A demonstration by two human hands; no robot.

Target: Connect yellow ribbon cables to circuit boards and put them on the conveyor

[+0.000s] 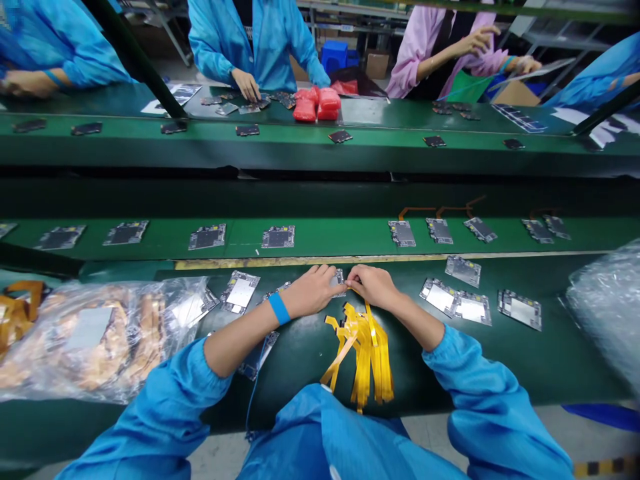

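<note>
Near the table's inner edge, my left hand (pixel 314 291) is closed on a small circuit board (pixel 340 276), mostly covered by its fingers. My right hand (pixel 374 287) pinches a yellow flex cable (pixel 369 311) at the board's right edge; whether the cable end is seated there I cannot tell. Just below both hands lies a fanned pile of yellow flex cables (pixel 361 353). A blue band (pixel 279 308) circles my left wrist. Beyond my left hand rests a board (pixel 240 292) with a silver plate, and another board (pixel 259 355) lies partly under my left forearm.
Several boards (pixel 470 308) lie at the right. A clear bag of copper-coloured cables (pixel 105 340) fills the left; clear plastic wrap (pixel 607 300) stands at the far right. Ahead, a green belt (pixel 340 233) carries spaced boards. Co-workers handle parts at the far bench (pixel 380 113).
</note>
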